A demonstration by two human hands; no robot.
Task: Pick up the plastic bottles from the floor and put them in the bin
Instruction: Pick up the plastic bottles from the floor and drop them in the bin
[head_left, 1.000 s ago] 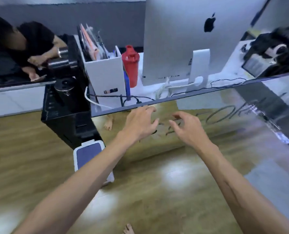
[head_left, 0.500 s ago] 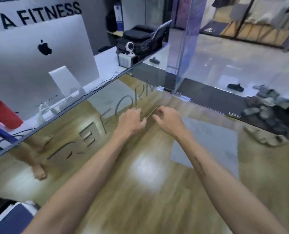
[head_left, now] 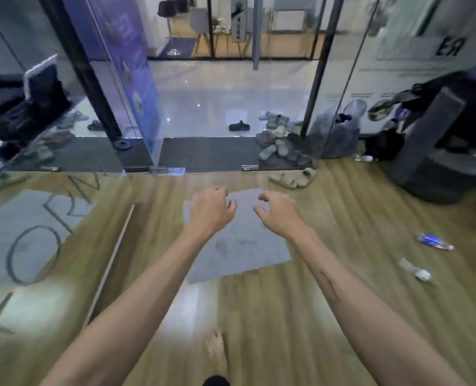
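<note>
Bottles: blue-label bottle (head_left: 435,242) and clear bottle (head_left: 415,269) lie on wood floor (head_left: 342,316), well right of right hand (head_left: 280,215) fingers. Left hand (head_left: 210,211) beside it, both loosely curled, holding nothing, above grey mat (head_left: 239,246).

The view swings away from the desk and monitor toward the glass doorway. Both hands, left (head_left: 213,211) and right (head_left: 277,213), now hang empty over a grey mat (head_left: 239,246) instead of the counter glass. Two bottles (head_left: 434,242) (head_left: 415,270) come into sight on the floor, well right of the right hand.
</note>
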